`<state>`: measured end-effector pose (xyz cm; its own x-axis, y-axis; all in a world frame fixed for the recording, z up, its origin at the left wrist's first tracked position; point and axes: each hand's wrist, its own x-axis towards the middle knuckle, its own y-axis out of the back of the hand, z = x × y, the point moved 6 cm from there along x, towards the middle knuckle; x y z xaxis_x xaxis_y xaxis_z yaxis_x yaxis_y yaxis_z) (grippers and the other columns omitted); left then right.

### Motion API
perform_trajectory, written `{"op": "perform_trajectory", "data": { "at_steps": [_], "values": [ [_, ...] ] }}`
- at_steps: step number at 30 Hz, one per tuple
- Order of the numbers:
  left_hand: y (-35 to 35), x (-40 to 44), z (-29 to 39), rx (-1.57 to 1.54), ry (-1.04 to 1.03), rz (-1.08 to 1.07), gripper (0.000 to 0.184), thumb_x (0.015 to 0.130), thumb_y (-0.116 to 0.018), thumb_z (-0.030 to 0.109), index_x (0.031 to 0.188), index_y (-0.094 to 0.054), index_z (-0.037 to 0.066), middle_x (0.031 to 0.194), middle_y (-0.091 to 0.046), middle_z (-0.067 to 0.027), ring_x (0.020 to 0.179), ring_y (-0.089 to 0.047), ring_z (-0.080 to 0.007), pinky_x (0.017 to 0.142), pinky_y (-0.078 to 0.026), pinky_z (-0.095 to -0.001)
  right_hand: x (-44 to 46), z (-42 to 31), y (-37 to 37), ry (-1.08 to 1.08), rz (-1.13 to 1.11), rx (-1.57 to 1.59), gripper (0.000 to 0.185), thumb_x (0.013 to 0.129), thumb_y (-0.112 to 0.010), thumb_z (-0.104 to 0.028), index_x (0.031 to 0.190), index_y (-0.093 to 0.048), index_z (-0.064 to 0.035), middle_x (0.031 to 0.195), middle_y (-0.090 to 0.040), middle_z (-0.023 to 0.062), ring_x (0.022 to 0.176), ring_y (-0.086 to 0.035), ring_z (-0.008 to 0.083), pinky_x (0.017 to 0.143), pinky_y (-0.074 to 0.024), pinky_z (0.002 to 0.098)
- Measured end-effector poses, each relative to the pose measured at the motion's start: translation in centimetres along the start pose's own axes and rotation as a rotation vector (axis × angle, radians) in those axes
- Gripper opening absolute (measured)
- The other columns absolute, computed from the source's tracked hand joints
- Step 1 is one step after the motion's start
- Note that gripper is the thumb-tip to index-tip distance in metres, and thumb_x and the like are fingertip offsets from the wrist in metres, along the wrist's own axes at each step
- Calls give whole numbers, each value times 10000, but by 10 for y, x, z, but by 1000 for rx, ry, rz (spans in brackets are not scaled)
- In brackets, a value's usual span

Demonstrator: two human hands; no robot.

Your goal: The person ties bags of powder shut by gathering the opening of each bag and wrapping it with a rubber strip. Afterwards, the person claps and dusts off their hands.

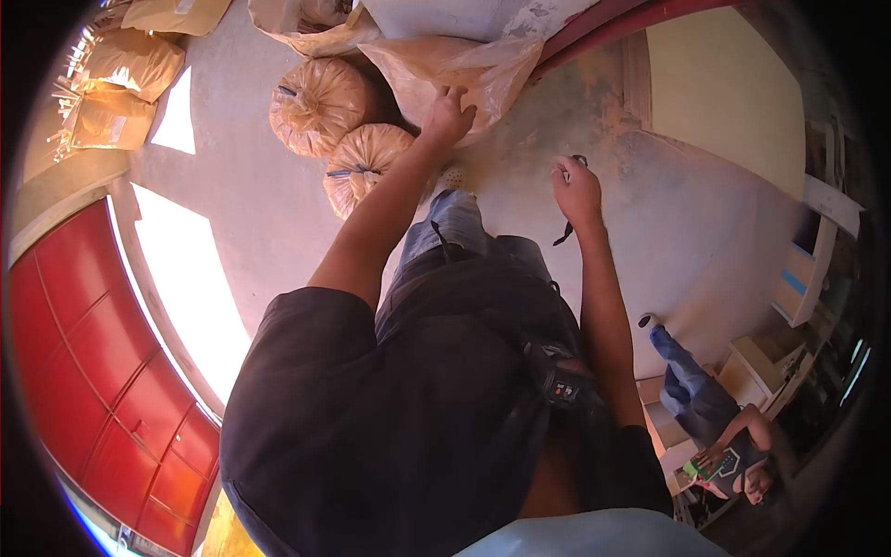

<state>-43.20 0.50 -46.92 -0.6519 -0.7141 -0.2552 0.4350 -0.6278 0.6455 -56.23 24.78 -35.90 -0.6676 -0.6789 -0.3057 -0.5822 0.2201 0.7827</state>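
My left hand reaches forward in front of a large clear plastic bag. Its fingers are loosely bent, with the thumb apart, and nothing shows between them. Whether it touches the plastic is hard to tell. My right hand is closed around a thin dark strip, one end hanging below the hand and another part showing above the fingers. Left of the plastic bag, two full bags, one farther and one nearer, stand on the floor, their gathered necks tied with dark strips.
More filled bags stand at the far left. A red metal door is at the left, with bright sunlight on the floor beside it. Another person is at the lower right, holding a green object, near wooden furniture.
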Motion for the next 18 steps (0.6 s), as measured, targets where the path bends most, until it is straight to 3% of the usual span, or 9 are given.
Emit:
{"op": "perform_trajectory", "data": {
  "at_steps": [1, 5, 7, 10, 14, 17, 18],
  "values": [
    [0, 25, 6, 24, -78, 80, 473, 840, -650, 270, 1247, -581, 41, 1286, -560, -210, 1140, -591, -386, 961, -485, -451, 21, -21, 13, 113, 19, -68, 287, 884, -626, -199, 1132, -669, -61, 1001, -693, 157, 935, -664, 342, 819, -520, 409],
    [-12, 62, -4, 182, 69, 124, 462, 837, -628, 229, 1239, -574, 7, 1328, -526, -215, 1178, -569, -392, 996, -473, -444, 87, -72, 36, 418, 14, -200, 335, 875, -627, -212, 1166, -639, -47, 1059, -664, 170, 953, -651, 365, 800, -523, 453],
    [-24, 62, -16, 354, 303, -108, 455, 828, -608, 195, 1237, -585, -3, 1296, -578, -202, 1172, -591, -367, 982, -486, -436, 119, -85, 35, 504, -16, -252, 381, 874, -632, -216, 1208, -603, -32, 1104, -644, 195, 968, -641, 384, 813, -527, 463],
    [-19, 36, 4, 340, 444, -234, 413, 822, -597, 184, 1192, -632, 3, 1223, -640, -200, 1142, -627, -333, 953, -507, -431, 168, -101, 19, 632, -138, -280, 472, 876, -646, -236, 1300, -554, -49, 1163, -610, 212, 1023, -619, 388, 871, -506, 460],
    [-22, -13, 30, 306, 595, -230, 360, 821, -601, 193, 1128, -678, 22, 1160, -677, -196, 1114, -649, -310, 930, -522, -423, 205, -128, -9, 774, -253, -396, 613, 848, -697, -287, 1364, -470, -45, 1184, -586, 201, 1053, -627, 377, 864, -529, 471],
    [-31, -34, 28, 253, 663, -129, 324, 828, -621, 244, 1063, -700, 35, 1114, -688, -190, 1073, -659, -323, 908, -525, -427, 222, -146, -42, 818, -334, -476, 606, 837, -715, -274, 1338, -466, -42, 1206, -572, 199, 1068, -623, 382, 867, -536, 470],
    [-23, -40, 40, 151, 692, 61, 338, 830, -633, 280, 1052, -695, 34, 1096, -691, -182, 1056, -661, -324, 902, -521, -432, 230, -148, -54, 844, -354, -487, 606, 837, -715, -274, 1338, -466, -42, 1206, -572, 199, 1068, -623, 382, 867, -536, 470]
  ]
}}
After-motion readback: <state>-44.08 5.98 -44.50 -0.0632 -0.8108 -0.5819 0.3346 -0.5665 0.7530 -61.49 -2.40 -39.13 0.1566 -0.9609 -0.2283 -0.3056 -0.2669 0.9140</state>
